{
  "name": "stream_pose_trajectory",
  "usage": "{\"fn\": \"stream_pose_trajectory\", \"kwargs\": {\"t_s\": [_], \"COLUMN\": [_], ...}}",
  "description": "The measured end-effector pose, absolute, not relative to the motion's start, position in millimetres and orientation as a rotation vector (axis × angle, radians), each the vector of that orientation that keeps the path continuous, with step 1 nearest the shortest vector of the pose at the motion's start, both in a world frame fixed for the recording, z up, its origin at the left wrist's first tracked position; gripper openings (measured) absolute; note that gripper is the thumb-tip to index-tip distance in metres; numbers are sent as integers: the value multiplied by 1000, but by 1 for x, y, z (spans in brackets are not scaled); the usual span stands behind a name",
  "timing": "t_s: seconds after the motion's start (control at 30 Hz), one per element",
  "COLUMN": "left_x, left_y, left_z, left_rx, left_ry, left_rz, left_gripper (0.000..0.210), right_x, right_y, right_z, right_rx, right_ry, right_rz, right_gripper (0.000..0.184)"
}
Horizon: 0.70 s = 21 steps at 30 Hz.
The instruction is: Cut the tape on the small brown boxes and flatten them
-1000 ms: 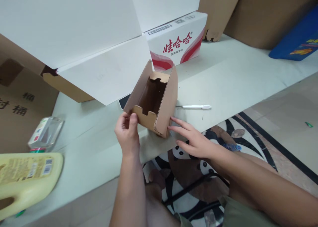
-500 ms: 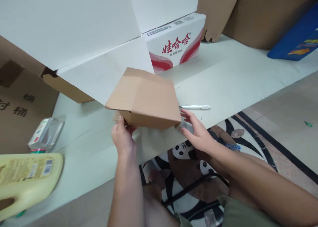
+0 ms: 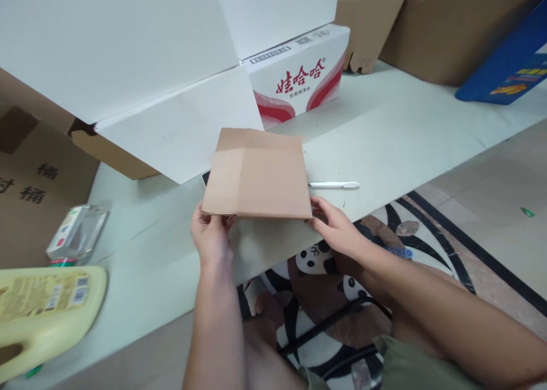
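Saw plain tan on the small cardboard box (image 3: pixel 262 173) and white on the pen-like tool (image 3: pixel 335 185), pale green on the tabletop (image 3: pixel 384 128). Noted white with red lettering and red-and-pink swooshes on the water carton (image 3: pixel 299 99), creamy yellow on the handled jug (image 3: pixel 83 321), blue with yellow print on the container (image 3: pixel 498 82), and black, white and brown with pandas on the floor (image 3: pixel 314 296).

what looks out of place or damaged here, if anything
A small green scrap lies by itself on the floor tiles at right, perhaps dropped litter. The brown box between the left hand and the right hand shows no visible damage.
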<state>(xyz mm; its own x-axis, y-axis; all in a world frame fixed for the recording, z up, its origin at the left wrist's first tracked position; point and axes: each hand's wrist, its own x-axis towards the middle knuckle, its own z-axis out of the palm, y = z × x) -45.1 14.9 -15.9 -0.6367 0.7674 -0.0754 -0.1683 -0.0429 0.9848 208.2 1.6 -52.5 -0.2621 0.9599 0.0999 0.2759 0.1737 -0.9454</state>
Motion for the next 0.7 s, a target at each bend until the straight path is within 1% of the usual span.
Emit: {"fn": "stream_pose_trajectory", "kwargs": {"t_s": [0.07,0.17,0.27,0.4,0.57,0.7], "left_x": [-45,-43,-40,-45,-62,-63], "left_y": [14,14,16,16,18,20], "left_z": [-18,-19,-19,-21,-28,-31], "left_rx": [637,579,583,590,453,426], "left_ry": [1582,1621,1560,1409,1413,1467], "left_rz": [1691,1581,1664,1797,1741,1741], "left_gripper": [38,26,18,20,19,17], "right_x": [209,210,211,211,210,210], "right_y": [4,6,7,6,6,6], "right_z": [-56,-61,-62,-61,-63,-66], "right_rx": [-1206,-1191,-1146,-1173,-1145,-1068], "right_ry": [-1707,-1831,-1915,-1846,-1683,-1615], "right_rz": [1103,1026,973,1009,1113,1135], "right_gripper": [51,53,48,52,53,62]}}
